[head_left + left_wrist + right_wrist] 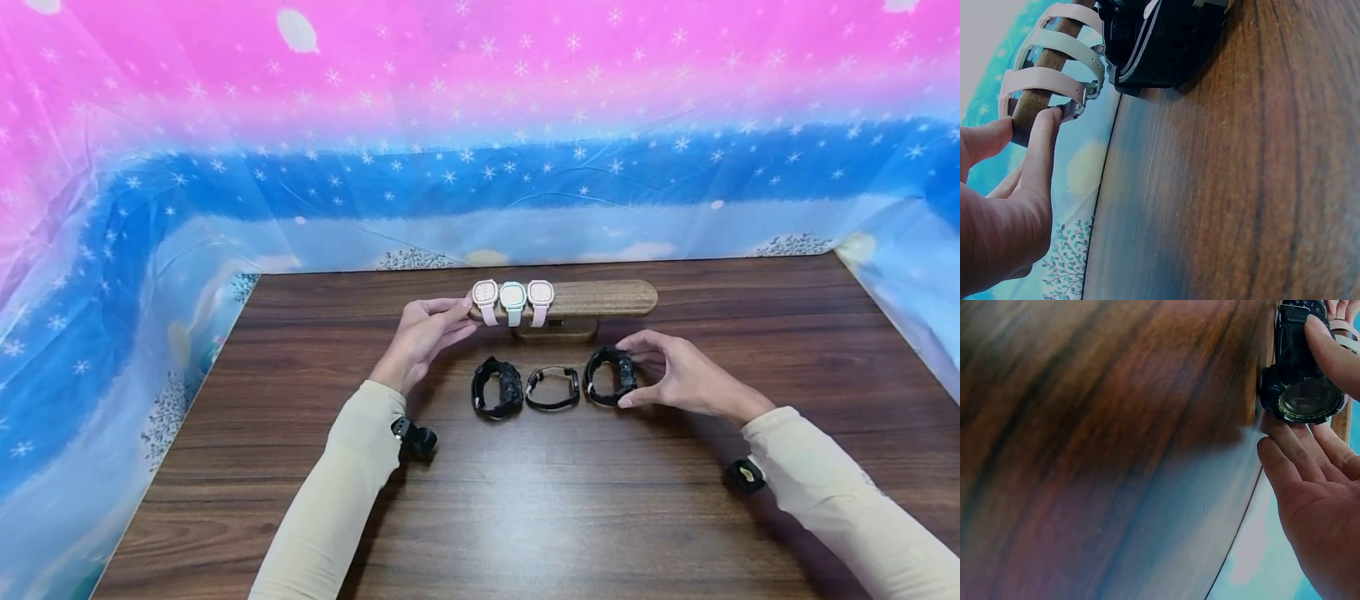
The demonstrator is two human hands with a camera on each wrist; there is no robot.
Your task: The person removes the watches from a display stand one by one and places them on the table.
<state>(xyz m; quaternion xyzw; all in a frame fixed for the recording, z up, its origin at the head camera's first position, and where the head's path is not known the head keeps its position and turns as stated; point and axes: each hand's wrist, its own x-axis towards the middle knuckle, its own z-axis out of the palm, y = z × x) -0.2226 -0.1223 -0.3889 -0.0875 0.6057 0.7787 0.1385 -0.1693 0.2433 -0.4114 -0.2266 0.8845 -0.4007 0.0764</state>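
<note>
A wooden watch stand (600, 297) stands at the back middle of the table. On its left part hang a pink watch (485, 293), a mint watch (513, 296) and another pink watch (540, 293). My left hand (459, 313) pinches the stand's left end; in the left wrist view its fingertips (1047, 122) touch the bar (1038, 103) just below the pink straps (1054, 81). Three black watches lie in a row before the stand: left (497, 388), middle (553, 388), right (609, 377). My right hand (633, 372) grips the right one, thumb and fingers (1332, 350) round its case (1300, 397).
The dark wooden table (525, 500) reaches toward me from the watches. A pink and blue starred cloth (480, 167) hangs behind and along both sides of the table. Small black cameras sit on my left wrist (416, 437) and right wrist (745, 475).
</note>
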